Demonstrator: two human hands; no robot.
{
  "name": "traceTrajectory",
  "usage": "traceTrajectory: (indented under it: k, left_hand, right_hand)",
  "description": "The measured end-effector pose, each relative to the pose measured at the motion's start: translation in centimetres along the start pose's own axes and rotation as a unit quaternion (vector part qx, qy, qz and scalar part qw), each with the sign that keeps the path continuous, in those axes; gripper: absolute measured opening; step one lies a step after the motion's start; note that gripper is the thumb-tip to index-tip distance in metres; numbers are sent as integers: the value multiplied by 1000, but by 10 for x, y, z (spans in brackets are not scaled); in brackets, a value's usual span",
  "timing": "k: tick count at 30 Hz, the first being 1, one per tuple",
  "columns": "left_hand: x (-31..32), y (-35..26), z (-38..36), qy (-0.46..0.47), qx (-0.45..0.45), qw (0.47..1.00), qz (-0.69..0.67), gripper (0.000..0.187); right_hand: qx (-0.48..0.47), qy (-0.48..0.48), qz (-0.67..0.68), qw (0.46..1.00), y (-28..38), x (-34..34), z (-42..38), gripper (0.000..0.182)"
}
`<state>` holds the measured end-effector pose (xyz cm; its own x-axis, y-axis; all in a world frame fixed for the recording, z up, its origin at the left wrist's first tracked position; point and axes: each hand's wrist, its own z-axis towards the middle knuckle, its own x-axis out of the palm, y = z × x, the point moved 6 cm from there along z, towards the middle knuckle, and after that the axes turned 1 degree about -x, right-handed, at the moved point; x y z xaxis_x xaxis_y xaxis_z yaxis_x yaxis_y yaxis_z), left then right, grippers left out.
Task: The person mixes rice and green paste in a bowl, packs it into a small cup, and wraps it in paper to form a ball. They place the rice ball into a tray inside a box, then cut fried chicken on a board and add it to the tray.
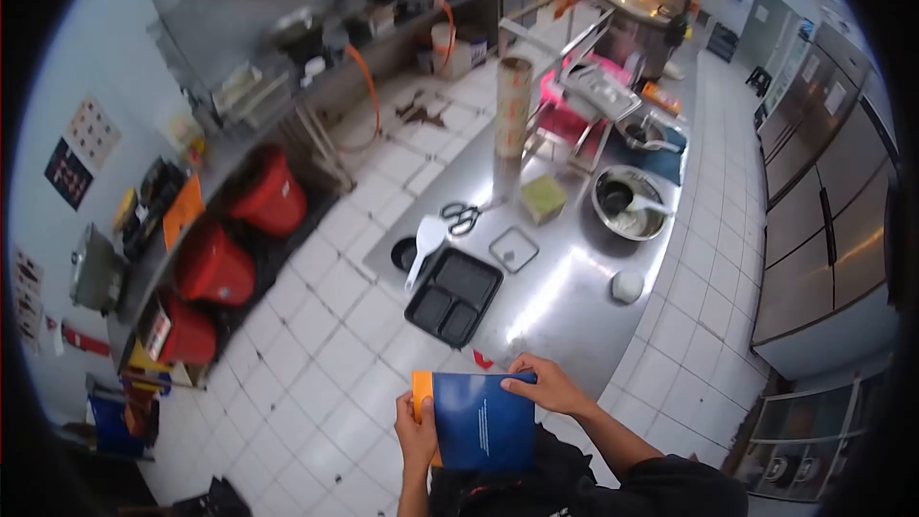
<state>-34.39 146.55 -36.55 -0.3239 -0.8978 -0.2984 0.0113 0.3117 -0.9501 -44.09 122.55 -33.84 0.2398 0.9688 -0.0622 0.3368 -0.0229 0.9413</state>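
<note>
A blue book (483,421) with an orange strip on its left side is held in front of my body, with small white text on its cover. My left hand (415,433) is closed on the orange edge, thumb on the front. The upper right corner is pinched by my right hand (548,385). Beyond the book, on the steel table (574,345), lie a black compartment tray (455,297), a white paddle (427,241) and black-handled scissors (461,218). A square clear lid (515,249) rests beside the tray.
Farther along the table are a greenish block (543,198), a tall patterned cylinder (514,110), a metal bowl (605,220) with a white ladle, and a white round object (627,287). Red bins (215,263) stand under the left counter. Steel refrigerators (828,201) line the right.
</note>
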Motion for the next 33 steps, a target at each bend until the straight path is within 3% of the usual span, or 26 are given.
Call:
traceTrajectory:
  k: [1, 2, 4, 6, 7, 8, 11, 12, 14, 15, 16, 18, 19, 20, 21, 22, 23, 25, 27, 28, 31, 32, 33]
  left_hand:
    - [2, 12, 0, -23, -17, 998, -52, 34]
    - [4, 21, 1, -43, -37, 993, -104, 35]
    - [3, 27, 5, -72, -66, 983, -154, 39]
    - [5, 8, -4, -102, -24, 993, -53, 40]
    - [9, -1, -13, -118, -7, 993, -4, 41]
    - [19, -12, -26, -76, -31, 996, -17, 56]
    - [27, -23, -81, -117, -26, 987, -103, 65]
    - [32, -14, -102, -85, -80, 977, -181, 70]
    - [51, 20, -138, -17, -160, 909, -384, 68]
    - [65, 34, -159, 15, -197, 853, -482, 67]
    - [74, 17, -180, 65, -176, 822, -538, 65]
    - [91, 12, -211, 20, -188, 794, -578, 64]
    - [93, 11, -227, -4, -194, 784, -589, 64]
    - [99, 14, -230, -18, -143, 867, -476, 62]
    - [103, 23, -247, -89, -146, 917, -361, 71]
    - [106, 20, -256, -123, -133, 944, -275, 79]
    - [107, 16, -263, -156, -118, 963, -187, 89]
    - [110, 3, -270, -166, -68, 972, -149, 98]
    - [114, -20, -274, -174, -28, 978, -109, 102]
    - [116, -38, -276, -176, -16, 981, -86, 100]
    - [120, -41, -262, -189, 12, 982, 11, 97]
    - [121, -46, -257, -196, 28, 980, 34, 97]
    - [122, -49, -255, -201, 40, 977, 59, 97]
  right_hand:
    - [27, -15, 83, 996, -1, -9, -4, 28]
    - [41, 14, 188, 981, -10, -12, -1, 42]
    - [18, 78, 204, 976, -8, -3, -14, 52]
    - [-52, 163, 190, 967, 16, 16, -38, 67]
    - [-49, 159, 192, 967, 12, 22, -45, 67]
    - [-43, 155, 196, 967, -1, 30, -53, 68]
    - [-18, 137, 187, 973, -24, 31, -84, 70]
    - [-9, 136, 187, 973, -40, 28, -90, 71]
    - [62, 161, 218, 961, -43, 22, -118, 74]
    - [24, 113, 161, 980, -51, 16, -128, 69]
    - [-18, 67, 99, 993, -58, 8, -135, 65]
    - [-59, -43, -16, 997, -64, -13, -156, 53]
    - [-106, -52, -85, 989, -67, -16, -166, 54]
    - [-155, -62, -150, 975, -72, -19, -172, 54]
    - [-203, -73, -214, 953, -76, -19, -179, 54]
    - [-172, -53, -211, 961, -77, -12, -187, 57]
    - [-142, -56, -302, 941, -86, -6, -195, 73]
    - [-131, 16, -383, 914, -110, 13, -202, 94]
    - [-145, 162, -166, 962, -112, 29, -214, 108]
    - [-173, 108, -236, 950, -107, 29, -220, 105]
    - [-198, 69, -174, 962, -99, -6, -204, 92]
    - [-276, 36, -160, 947, -90, -20, -201, 64]
    - [-225, 4, -196, 955, -99, -36, -194, 56]
